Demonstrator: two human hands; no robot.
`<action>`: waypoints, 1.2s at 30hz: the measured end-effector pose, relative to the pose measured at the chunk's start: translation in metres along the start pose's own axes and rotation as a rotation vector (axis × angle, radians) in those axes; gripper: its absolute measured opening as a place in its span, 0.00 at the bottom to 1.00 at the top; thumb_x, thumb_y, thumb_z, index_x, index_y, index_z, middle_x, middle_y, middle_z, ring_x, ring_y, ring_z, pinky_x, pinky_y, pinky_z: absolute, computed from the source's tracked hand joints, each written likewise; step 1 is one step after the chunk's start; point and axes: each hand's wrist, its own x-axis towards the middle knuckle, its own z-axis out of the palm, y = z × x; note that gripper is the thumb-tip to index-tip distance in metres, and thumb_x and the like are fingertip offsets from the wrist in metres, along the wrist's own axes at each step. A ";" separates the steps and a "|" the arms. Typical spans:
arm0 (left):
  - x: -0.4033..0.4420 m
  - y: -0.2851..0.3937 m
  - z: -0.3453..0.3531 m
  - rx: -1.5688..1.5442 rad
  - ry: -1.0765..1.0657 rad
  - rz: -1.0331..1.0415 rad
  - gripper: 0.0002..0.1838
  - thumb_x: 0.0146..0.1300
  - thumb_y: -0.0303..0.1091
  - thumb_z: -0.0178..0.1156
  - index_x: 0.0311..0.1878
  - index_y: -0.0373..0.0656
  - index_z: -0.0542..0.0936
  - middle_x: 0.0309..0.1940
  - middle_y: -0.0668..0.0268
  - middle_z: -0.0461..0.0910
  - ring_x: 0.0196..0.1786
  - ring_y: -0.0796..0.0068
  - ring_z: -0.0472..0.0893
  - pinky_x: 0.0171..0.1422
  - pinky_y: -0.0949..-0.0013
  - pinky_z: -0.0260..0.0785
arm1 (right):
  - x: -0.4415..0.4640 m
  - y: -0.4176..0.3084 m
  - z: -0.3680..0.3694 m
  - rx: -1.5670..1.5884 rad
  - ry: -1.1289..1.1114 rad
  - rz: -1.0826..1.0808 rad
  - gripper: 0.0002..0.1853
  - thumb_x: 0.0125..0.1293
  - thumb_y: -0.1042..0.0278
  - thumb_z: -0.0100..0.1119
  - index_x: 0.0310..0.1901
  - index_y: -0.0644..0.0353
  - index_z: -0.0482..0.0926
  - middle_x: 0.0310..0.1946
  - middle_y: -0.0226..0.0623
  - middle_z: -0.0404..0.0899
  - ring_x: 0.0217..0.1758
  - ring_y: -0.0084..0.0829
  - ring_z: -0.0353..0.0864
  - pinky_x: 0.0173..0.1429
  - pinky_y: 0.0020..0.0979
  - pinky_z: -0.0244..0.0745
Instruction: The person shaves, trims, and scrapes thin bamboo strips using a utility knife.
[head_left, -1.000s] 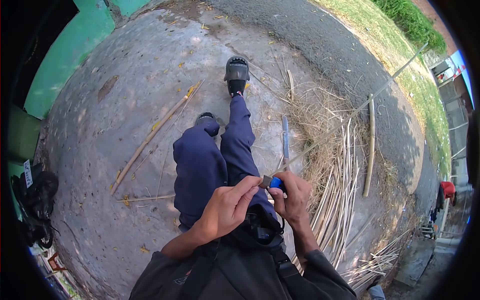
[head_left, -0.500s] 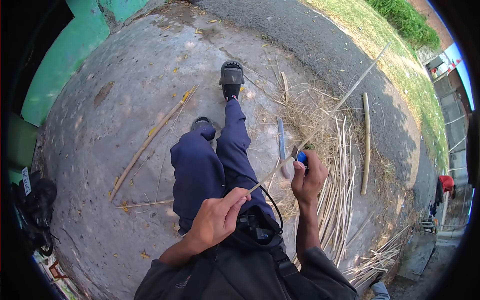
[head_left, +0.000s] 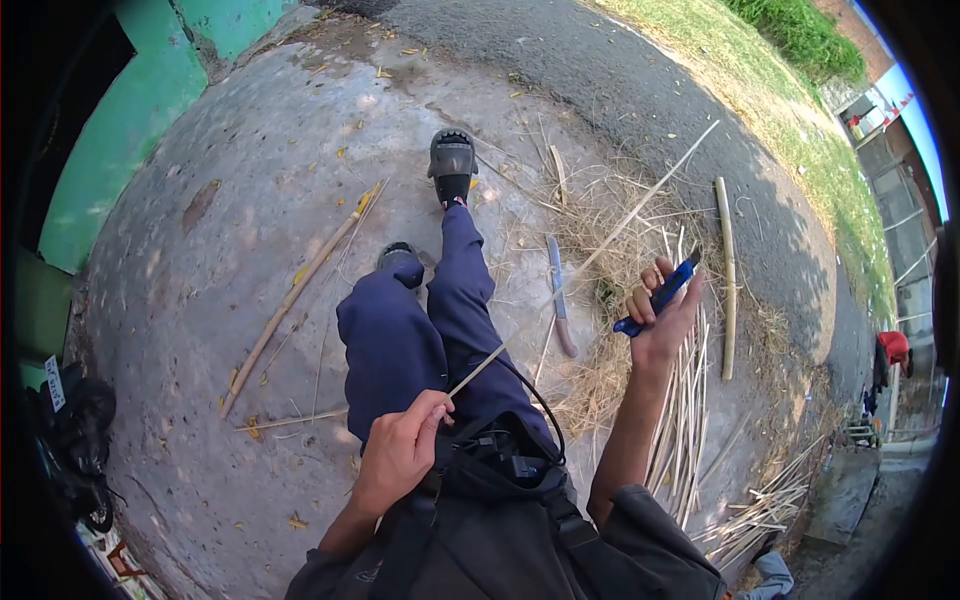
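My left hand [head_left: 402,445] is closed around the near end of a long, thin bamboo strip [head_left: 640,207], pinched between thumb and fingers in front of my lap. The strip slants up and away to the right, over the ground. Out to the right, my right hand [head_left: 662,325] grips a blue utility knife [head_left: 660,297], its dark blade end pointing up and to the right. This knife is apart from the held strip. On the concrete between my legs and the shavings lies a large knife [head_left: 557,280] with a brown handle.
Bamboo shavings [head_left: 600,395] and a bundle of split strips [head_left: 682,440] lie on the right. A bamboo pole [head_left: 728,290] lies beyond them; another pole [head_left: 295,290] is on the left. A motorcycle [head_left: 80,440] stands far left. A person in red [head_left: 893,348] is at far right.
My right hand has moved right and up with the utility knife, away from the strip. My left hand has drawn slightly back and left, and the strip's far end is lower.
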 end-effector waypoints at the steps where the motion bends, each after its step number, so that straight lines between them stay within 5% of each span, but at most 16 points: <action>1: 0.002 0.000 0.001 0.012 0.005 -0.023 0.06 0.80 0.26 0.55 0.48 0.39 0.81 0.25 0.55 0.81 0.20 0.58 0.78 0.28 0.62 0.64 | -0.008 0.009 0.007 -0.108 0.007 0.028 0.34 0.83 0.35 0.48 0.61 0.67 0.78 0.40 0.35 0.82 0.17 0.12 0.56 0.22 0.18 0.50; 4: 0.008 0.000 0.008 -0.013 0.017 0.022 0.06 0.80 0.27 0.55 0.48 0.39 0.81 0.24 0.56 0.79 0.21 0.59 0.78 0.30 0.63 0.66 | -0.036 0.029 0.035 -0.213 -0.083 0.197 0.25 0.82 0.48 0.58 0.60 0.67 0.78 0.44 0.38 0.84 0.18 0.11 0.56 0.22 0.18 0.52; 10: 0.013 0.008 -0.004 0.060 -0.126 -0.005 0.08 0.79 0.28 0.57 0.57 0.39 0.80 0.34 0.55 0.85 0.30 0.60 0.84 0.38 0.62 0.73 | -0.050 0.039 0.036 -0.209 -0.076 0.106 0.12 0.75 0.73 0.69 0.54 0.65 0.78 0.41 0.41 0.85 0.19 0.10 0.58 0.23 0.19 0.52; 18: 0.028 0.022 0.001 -0.098 -0.115 0.120 0.09 0.80 0.28 0.56 0.54 0.35 0.81 0.32 0.54 0.83 0.31 0.64 0.85 0.39 0.63 0.75 | -0.053 0.019 0.067 -0.387 -0.074 -0.008 0.17 0.75 0.71 0.68 0.61 0.67 0.79 0.43 0.45 0.89 0.19 0.09 0.58 0.25 0.18 0.51; 19: 0.029 0.023 0.005 -0.136 -0.099 0.125 0.08 0.80 0.28 0.56 0.52 0.35 0.82 0.29 0.55 0.82 0.30 0.65 0.85 0.38 0.64 0.74 | -0.054 0.015 0.076 -0.539 -0.052 -0.056 0.21 0.80 0.59 0.64 0.63 0.66 0.79 0.38 0.38 0.87 0.21 0.09 0.59 0.26 0.19 0.51; 20: 0.031 0.023 0.007 -0.133 -0.097 0.120 0.08 0.80 0.28 0.56 0.52 0.35 0.82 0.29 0.55 0.82 0.30 0.65 0.85 0.38 0.64 0.74 | -0.054 0.017 0.078 -0.536 -0.053 -0.052 0.21 0.80 0.59 0.64 0.63 0.66 0.79 0.38 0.38 0.87 0.21 0.09 0.59 0.26 0.19 0.51; 22: 0.038 0.025 0.010 -0.089 -0.038 0.106 0.09 0.81 0.27 0.54 0.49 0.34 0.82 0.26 0.56 0.81 0.27 0.67 0.84 0.35 0.65 0.72 | -0.054 0.020 0.079 -0.837 0.040 -0.513 0.27 0.82 0.45 0.56 0.62 0.65 0.81 0.31 0.29 0.83 0.22 0.09 0.59 0.27 0.21 0.50; 23: 0.041 0.026 0.013 -0.089 -0.034 0.105 0.09 0.81 0.27 0.54 0.49 0.34 0.82 0.26 0.56 0.81 0.27 0.67 0.84 0.35 0.65 0.72 | -0.060 0.022 0.072 -0.871 -0.007 -0.537 0.32 0.83 0.38 0.47 0.57 0.65 0.83 0.27 0.24 0.77 0.24 0.12 0.63 0.28 0.23 0.54; 24: 0.044 0.027 0.015 -0.108 -0.014 0.102 0.09 0.81 0.27 0.54 0.48 0.34 0.82 0.25 0.57 0.80 0.26 0.67 0.82 0.33 0.66 0.72 | -0.069 0.026 0.061 -0.869 -0.011 -0.537 0.32 0.83 0.38 0.47 0.57 0.65 0.83 0.27 0.24 0.77 0.24 0.12 0.63 0.28 0.23 0.54; 28: 0.052 0.029 0.021 -0.193 -0.060 0.097 0.09 0.81 0.28 0.53 0.46 0.34 0.80 0.22 0.58 0.77 0.23 0.69 0.78 0.31 0.65 0.69 | -0.094 0.027 0.051 -1.255 -0.678 -0.597 0.24 0.78 0.43 0.58 0.46 0.60 0.83 0.26 0.34 0.77 0.24 0.33 0.78 0.30 0.35 0.69; 35: 0.051 0.038 0.020 -0.218 -0.107 0.114 0.10 0.81 0.29 0.53 0.43 0.35 0.79 0.20 0.60 0.73 0.22 0.71 0.73 0.30 0.64 0.66 | -0.097 0.047 0.046 -1.264 -0.734 -0.553 0.20 0.74 0.47 0.65 0.42 0.59 0.82 0.25 0.37 0.78 0.24 0.40 0.81 0.30 0.39 0.72; 36: 0.051 0.040 0.016 -0.211 -0.170 0.076 0.10 0.82 0.29 0.53 0.44 0.34 0.79 0.26 0.55 0.79 0.28 0.58 0.80 0.34 0.62 0.70 | -0.097 0.049 0.047 -1.245 -0.726 -0.540 0.20 0.74 0.46 0.65 0.42 0.59 0.82 0.25 0.37 0.79 0.24 0.40 0.82 0.29 0.38 0.73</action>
